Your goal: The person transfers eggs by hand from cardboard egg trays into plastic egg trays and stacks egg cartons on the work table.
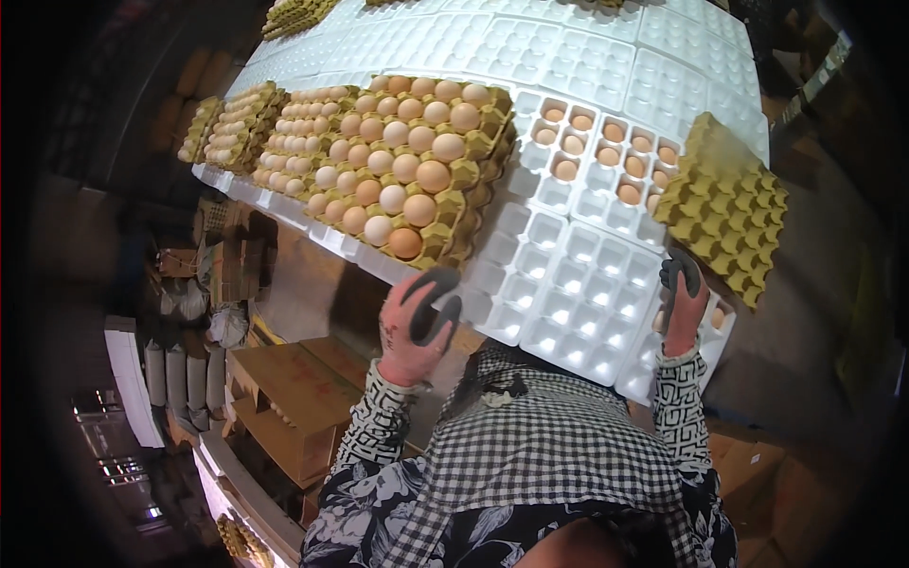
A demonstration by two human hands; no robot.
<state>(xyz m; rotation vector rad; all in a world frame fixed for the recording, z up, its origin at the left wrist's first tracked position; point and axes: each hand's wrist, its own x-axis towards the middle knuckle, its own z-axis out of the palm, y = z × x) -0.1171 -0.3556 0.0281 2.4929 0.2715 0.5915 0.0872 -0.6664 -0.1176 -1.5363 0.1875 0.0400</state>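
Note:
My left hand (419, 323), in a pink glove with dark fingertips, is curved with thumb and fingers apart, just below the nearest stack of pulp egg trays. That stack's top tray (434, 195) holds rows of brown and cream eggs. On the right, my gloved right hand (685, 295) has bent fingers over the white foam trays, close to the lower left corner of a yellowish pulp tray (728, 206); whether it grips anything is unclear. Several eggs (634, 167) sit in the cells of a white foam tray (603, 213); the foam tray nearest me (596, 298) shows bare cells.
More stacks of egg-filled pulp trays (234, 128) line the left edge of the table. White foam trays (440, 42) cover the far part. A cardboard box (305, 390) stands below left, and another carton (746, 454) is at lower right.

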